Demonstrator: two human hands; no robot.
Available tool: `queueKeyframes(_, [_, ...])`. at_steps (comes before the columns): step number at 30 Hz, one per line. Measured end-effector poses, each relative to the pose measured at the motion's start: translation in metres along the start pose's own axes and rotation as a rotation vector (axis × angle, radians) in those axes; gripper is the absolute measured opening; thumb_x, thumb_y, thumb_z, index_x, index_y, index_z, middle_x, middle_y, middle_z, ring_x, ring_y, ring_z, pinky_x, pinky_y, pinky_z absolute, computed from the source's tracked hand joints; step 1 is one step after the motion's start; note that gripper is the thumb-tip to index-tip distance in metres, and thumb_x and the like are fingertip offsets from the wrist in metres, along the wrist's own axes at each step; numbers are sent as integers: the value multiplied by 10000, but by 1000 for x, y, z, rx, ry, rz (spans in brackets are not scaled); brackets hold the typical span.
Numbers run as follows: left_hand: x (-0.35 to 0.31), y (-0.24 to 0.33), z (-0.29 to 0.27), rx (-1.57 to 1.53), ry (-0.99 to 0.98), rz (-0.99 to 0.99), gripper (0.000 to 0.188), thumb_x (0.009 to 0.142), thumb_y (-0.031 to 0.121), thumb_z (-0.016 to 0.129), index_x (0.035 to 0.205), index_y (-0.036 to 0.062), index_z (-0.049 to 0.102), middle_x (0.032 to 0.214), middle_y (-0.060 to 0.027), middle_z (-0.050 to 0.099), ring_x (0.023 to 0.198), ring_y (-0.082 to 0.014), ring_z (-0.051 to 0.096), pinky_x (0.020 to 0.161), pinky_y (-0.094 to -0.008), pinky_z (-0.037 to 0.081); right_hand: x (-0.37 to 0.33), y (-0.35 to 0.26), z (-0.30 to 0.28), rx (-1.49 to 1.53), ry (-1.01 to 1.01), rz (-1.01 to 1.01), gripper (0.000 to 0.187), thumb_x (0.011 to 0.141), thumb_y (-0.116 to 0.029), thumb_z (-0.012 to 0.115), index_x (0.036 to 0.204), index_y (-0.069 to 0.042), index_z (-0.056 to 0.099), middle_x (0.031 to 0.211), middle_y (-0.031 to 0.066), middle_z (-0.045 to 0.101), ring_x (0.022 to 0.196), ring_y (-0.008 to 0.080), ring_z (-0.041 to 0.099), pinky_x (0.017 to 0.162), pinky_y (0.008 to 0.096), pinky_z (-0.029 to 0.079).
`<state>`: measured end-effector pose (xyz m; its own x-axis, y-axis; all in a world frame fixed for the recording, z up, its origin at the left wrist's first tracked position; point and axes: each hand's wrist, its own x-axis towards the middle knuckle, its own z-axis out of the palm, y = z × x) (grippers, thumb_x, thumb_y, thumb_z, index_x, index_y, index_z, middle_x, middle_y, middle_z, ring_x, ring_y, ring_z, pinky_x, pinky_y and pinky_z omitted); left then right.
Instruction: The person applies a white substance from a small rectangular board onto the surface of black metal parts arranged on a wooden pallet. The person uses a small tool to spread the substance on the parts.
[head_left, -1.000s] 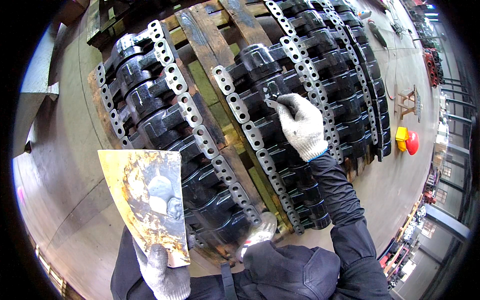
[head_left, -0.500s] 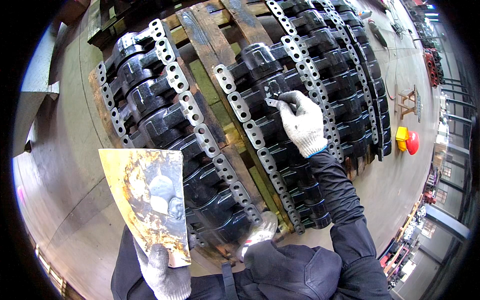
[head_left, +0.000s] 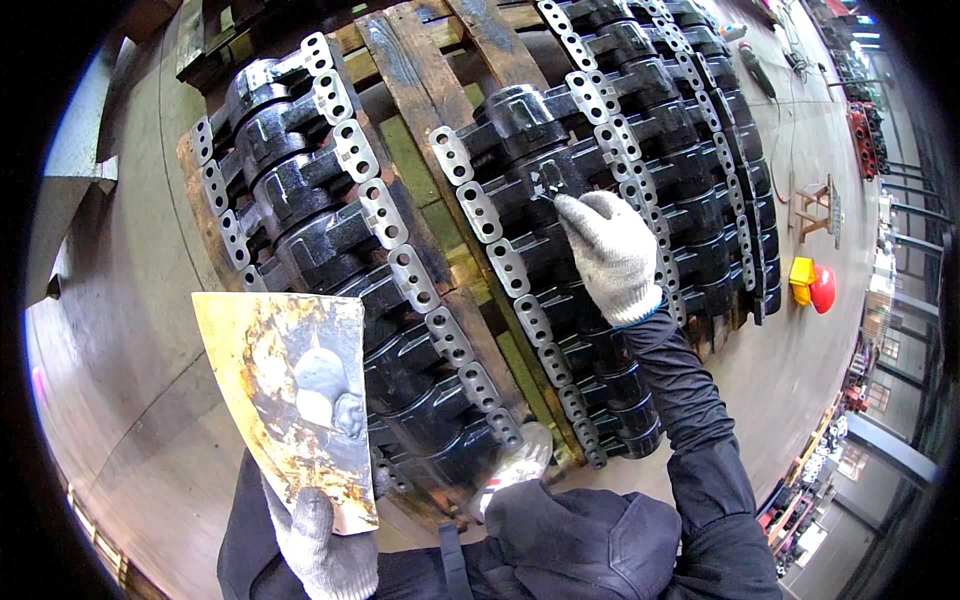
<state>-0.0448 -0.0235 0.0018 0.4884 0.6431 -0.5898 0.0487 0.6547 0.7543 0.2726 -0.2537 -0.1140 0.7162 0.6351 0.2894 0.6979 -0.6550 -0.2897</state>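
My left hand point(head_left: 325, 550), in a grey-white knit glove, grips the lower end of a stained, yellowish board point(head_left: 245, 345). A smooth lump of grey putty point(head_left: 320, 374) sits on the board's face. In a white glove, my right hand point(head_left: 615, 255) is closed in a pinch over a black track chain point(head_left: 520, 135) with bare metal, holed link faces. A small metal scraper blade showed between its fingertips a moment ago; now it is mostly hidden, edge-on. Just beyond the fingertips, light grey patches point(head_left: 547, 182) mark the black surface.
More black track chains point(head_left: 290, 165) lie side by side on wooden pallets point(head_left: 405, 70). My shoe point(head_left: 525, 455) is by the near end of the chains. On the floor to the right are a yellow object point(head_left: 802, 280), a red one point(head_left: 823, 290) and a small wooden stand point(head_left: 818, 210).
My right hand has drawn back slightly toward me and right, and the blade has turned nearly out of sight. The light patches show more fully. The board has shifted slightly left.
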Motion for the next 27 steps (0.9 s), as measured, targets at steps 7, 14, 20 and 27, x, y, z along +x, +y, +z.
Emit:
queueKeyframes(7, [-1, 4, 6, 23, -59, -33, 708, 1023, 271, 690, 1618, 76, 358, 1514, -146, 549, 1252, -304, 657, 912, -488, 646, 1, 12, 4, 25, 13, -232, 308, 847, 10, 768, 1140, -80, 794, 1016, 121, 732, 919, 327, 727, 802, 393, 592])
queueKeyframes(14, [-1, -2, 4, -11, 19, -13, 714, 1023, 279, 687, 1621, 80, 353, 1496, -143, 568, 1250, -302, 661, 898, -487, 649, -1, 26, 13, 39, -33, -278, 303, 808, 20, 784, 1100, -64, 796, 1058, 113, 741, 950, 327, 728, 820, 403, 594])
queueKeyframes(20, [0, 1, 0, 40, -67, -26, 719, 1021, 279, 691, 1621, 75, 351, 1489, -145, 574, 1254, -301, 660, 890, -473, 651, 2, 27, 7, 2, -7, -305, 230, 856, -4, 747, 1083, -36, 751, 969, 129, 712, 860, 341, 706, 726, 425, 574])
queueKeyframes(27, [-1, -2, 3, 7, 0, 0, 739, 1014, 286, 706, 1621, 69, 345, 1498, -146, 563, 1243, -299, 665, 907, -476, 644, 5, 22, 9, 69, 63, -320, 196, 876, -22, 746, 1071, -38, 751, 953, 128, 711, 846, 349, 702, 727, 438, 572])
